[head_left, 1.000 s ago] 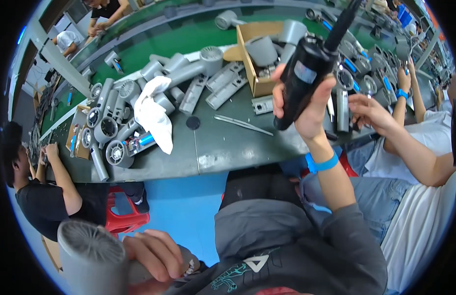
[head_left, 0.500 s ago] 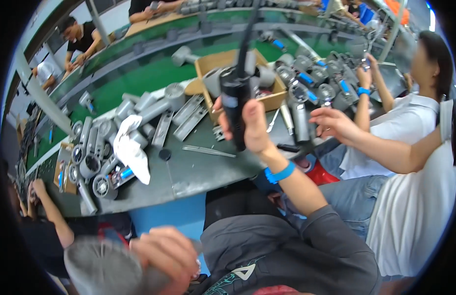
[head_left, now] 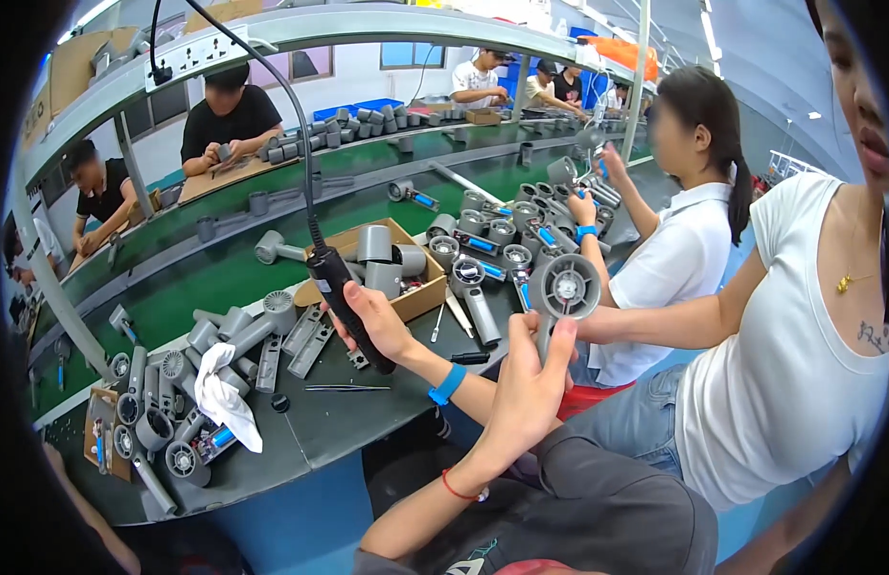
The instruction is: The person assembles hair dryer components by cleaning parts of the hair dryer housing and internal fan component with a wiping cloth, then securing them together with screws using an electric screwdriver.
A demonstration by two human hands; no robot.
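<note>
Swung grey handheld fan [head_left: 566,287] from low left across, beyond right hand [head_left: 379,328] | gripping it below its head in left hand [head_left: 526,395], long axis near-upright, aloft by near edge of workbench [head_left: 334,414] | clasping black corded tool [head_left: 341,305] in right, left of fan

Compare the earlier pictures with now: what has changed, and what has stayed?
The left hand has swung from lower left across to the right, carrying the gray fan up near a co-worker's arm. Nothing was visibly let go. The right hand keeps its grip on the black tool; the white cloth and tweezers lie where they did.
</note>
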